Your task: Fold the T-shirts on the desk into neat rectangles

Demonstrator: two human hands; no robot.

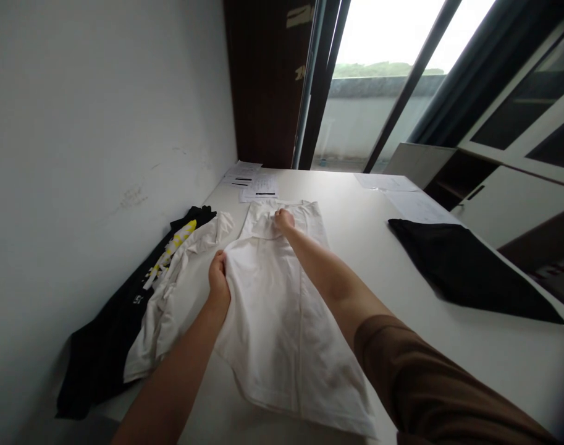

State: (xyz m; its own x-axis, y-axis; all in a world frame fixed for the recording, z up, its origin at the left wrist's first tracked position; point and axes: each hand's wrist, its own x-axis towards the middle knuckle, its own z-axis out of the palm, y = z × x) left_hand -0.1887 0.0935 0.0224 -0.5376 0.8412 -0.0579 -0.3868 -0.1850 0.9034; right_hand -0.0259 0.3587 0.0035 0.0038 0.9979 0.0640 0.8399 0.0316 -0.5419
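A white garment [267,321] lies spread lengthwise on the white table, a long seam running down it and its far end gathered in folds. At its left edge my left hand [219,278] is closed on the cloth, the fingers tucked beneath the fabric and mostly hidden. My right hand [284,220] reaches across to the upper part, its fingers pinched together on the material near the far end. Whether the garment is a skirt or trousers I cannot tell.
Against the left wall lie a crumpled white garment [159,321] and black clothing [105,346] with a yellow-and-white patterned piece [175,244]. A folded black garment [462,266] rests at the table's right. Papers [258,185] lie at the far edge.
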